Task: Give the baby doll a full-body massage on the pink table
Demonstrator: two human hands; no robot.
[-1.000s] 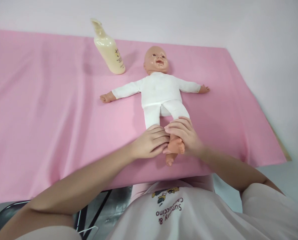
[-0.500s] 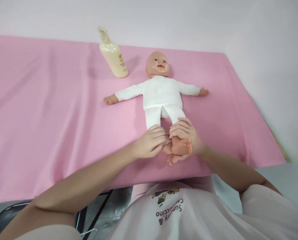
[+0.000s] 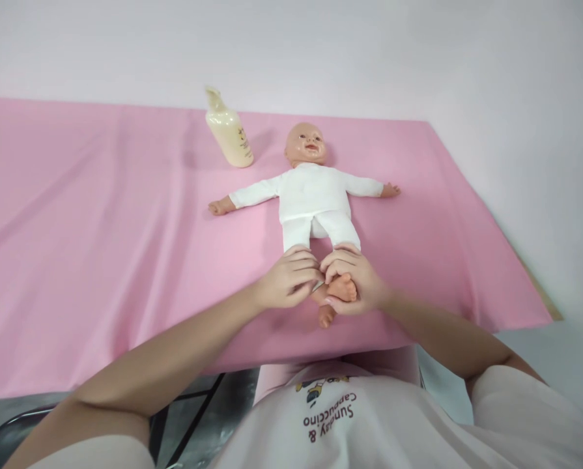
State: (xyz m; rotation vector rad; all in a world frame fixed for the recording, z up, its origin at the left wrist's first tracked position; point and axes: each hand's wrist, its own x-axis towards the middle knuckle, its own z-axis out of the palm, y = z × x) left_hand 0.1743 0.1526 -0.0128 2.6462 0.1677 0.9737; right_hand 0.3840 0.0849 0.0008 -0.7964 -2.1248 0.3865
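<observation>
A baby doll (image 3: 314,189) with a white cloth body lies on its back, arms spread and head at the far side. My left hand (image 3: 294,277) is wrapped round the doll's lower leg on the left. My right hand (image 3: 357,280) is closed round the other lower leg near the ankle, its thumb underneath. One bare foot (image 3: 342,288) shows in front of my right palm, and the second foot (image 3: 326,316) pokes out below it. The fingers of both hands nearly meet between the legs.
A pump bottle (image 3: 230,138) of pale yellow liquid stands left of the doll's head. Pink cloth (image 3: 125,228) with folds covers the table, whose near edge lies just before my body. A white wall (image 3: 291,52) rises behind. Part of a black chair (image 3: 17,430) shows at lower left.
My view has tilted up slightly, so the doll and bottle sit lower in it. My right hand has shifted a little to the left with the foot, toward my left hand.
</observation>
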